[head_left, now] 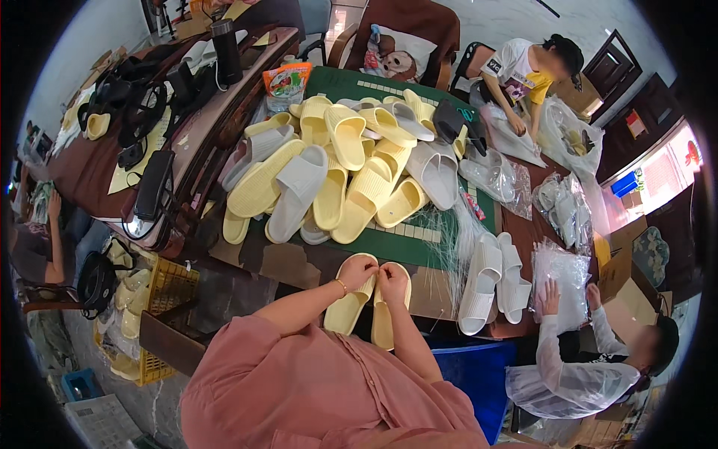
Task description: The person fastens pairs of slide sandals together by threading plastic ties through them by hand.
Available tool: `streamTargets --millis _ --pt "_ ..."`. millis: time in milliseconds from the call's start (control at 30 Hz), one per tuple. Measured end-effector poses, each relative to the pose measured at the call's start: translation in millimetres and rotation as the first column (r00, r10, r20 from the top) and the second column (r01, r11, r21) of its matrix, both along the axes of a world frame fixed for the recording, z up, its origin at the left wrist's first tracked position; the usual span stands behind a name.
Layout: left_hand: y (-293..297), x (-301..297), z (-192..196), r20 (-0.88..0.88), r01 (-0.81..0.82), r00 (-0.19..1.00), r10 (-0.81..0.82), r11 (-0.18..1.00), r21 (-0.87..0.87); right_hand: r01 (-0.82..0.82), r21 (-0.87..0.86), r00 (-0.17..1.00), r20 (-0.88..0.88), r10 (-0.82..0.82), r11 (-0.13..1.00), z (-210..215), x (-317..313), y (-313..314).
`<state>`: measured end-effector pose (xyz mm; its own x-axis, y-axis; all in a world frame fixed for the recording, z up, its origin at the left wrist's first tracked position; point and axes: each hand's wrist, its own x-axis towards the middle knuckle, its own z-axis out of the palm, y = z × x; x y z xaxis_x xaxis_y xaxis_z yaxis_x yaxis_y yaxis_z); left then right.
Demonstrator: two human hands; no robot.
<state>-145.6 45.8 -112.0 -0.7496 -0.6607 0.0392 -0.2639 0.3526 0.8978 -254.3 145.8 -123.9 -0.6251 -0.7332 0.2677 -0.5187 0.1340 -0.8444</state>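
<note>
My left hand point(357, 271) and my right hand point(392, 283) meet at the toe ends of a pair of yellow slippers point(348, 308) lying side by side at the table's near edge. Each hand grips the front of one slipper, fingers closed, with a thin bracelet on my left wrist. Just beyond them lies a big pile of yellow and grey slippers point(340, 176) on a green mat point(419, 245). A bundle of thin clear plastic ties point(449, 239) lies to the right of my hands.
A pair of white slippers point(492, 283) sits to the right. A person in clear plastic sleeves point(568, 359) handles plastic bags point(561, 277) at lower right; another person point(527, 75) works at the far end. A yellow crate point(164, 299) stands at left, a blue bin point(479, 374) below.
</note>
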Motion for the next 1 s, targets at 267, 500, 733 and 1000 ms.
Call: streamTargets --millis 267,500,733,1000 --pt "-0.5 0.0 -0.4 0.001 -0.023 1.0 0.023 1.0 -0.005 0.0 0.007 1.0 -0.016 0.0 1.0 -1.0 -0.3 -0.5" --pt "1.2 10.3 12.3 -0.039 0.044 0.998 -0.053 0.977 -0.21 0.076 -0.069 0.991 -0.105 -0.083 0.995 18.2 -18.0 14.5" --pt "-28.3 14.8 87.2 -0.236 -0.018 0.971 0.036 0.997 0.08 0.471 0.043 0.878 0.073 -0.473 0.881 -11.4 -38.3 83.1" --pt "-110.7 4.2 255.1 -0.381 0.102 0.925 -0.003 0.966 0.239 0.402 0.017 0.915 -0.04 -0.401 0.916 -18.2 -27.1 88.5"
